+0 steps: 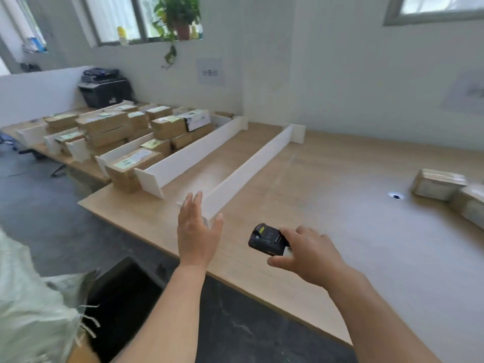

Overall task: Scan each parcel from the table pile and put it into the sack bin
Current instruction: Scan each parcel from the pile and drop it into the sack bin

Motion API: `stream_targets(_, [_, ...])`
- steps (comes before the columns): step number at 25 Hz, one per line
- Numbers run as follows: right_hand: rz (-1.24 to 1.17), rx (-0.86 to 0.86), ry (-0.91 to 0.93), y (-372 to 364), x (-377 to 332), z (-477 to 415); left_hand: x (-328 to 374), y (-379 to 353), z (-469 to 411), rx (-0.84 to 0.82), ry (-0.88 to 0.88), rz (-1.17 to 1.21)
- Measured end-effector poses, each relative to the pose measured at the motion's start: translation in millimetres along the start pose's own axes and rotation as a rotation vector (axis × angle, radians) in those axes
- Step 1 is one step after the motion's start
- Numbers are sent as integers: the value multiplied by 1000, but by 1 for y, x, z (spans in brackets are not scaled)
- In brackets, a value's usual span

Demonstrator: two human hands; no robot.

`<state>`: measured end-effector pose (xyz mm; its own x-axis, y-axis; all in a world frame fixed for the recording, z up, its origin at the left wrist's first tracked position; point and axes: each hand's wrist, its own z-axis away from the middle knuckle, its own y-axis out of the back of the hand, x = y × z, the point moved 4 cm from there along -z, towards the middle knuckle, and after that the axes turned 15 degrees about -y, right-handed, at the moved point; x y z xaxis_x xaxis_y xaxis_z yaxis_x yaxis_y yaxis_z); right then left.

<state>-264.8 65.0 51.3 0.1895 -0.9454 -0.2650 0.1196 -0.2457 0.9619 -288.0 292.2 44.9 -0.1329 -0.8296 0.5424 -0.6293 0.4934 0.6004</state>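
- A woven sack (34, 297) fills the lower left corner, its frayed mouth beside a dark opening (123, 289) below the table edge.
- Over the near edge of the wooden table (340, 158), the left hand (197, 231) hovers with fingers straight and spread, holding nothing.
- To its right, the right hand (306, 255) grasps a black handheld scanner (267, 239) in curled fingers, the device's front end pointing up and left.
- The next parcels (438, 186) lie well apart from both hands, far right on the table. The nearest one's long side runs roughly across the view, and a second parcel touches it at the frame edge.
- The right hand is the nearer one, though busy with the scanner. The free left hand would have to cross in front of it (an awkward reach, by the look of it).
- Bare tabletop lies between the hands and the parcels, with only a small cable hole (395, 196) just left of the pile.
- White divider boards (248, 166) run away from the left hand. Beyond them, labelled cardboard boxes (117, 127) are stacked in lanes.
- Farthest back are a black printer (104, 90) and a potted plant (178, 17) on the windowsill.
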Motion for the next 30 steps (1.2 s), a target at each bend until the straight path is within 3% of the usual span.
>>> stream_targets(11, [-44,168,-443,68,250,150,254,-154,67,-208,-281,323])
stream_targets(24, [2,308,-940,106,450,293,498,-296,153,-463,-671,627])
stream_targets(30, [51,278,-1077,129,567,326,596,-391,196,-552,-660,711])
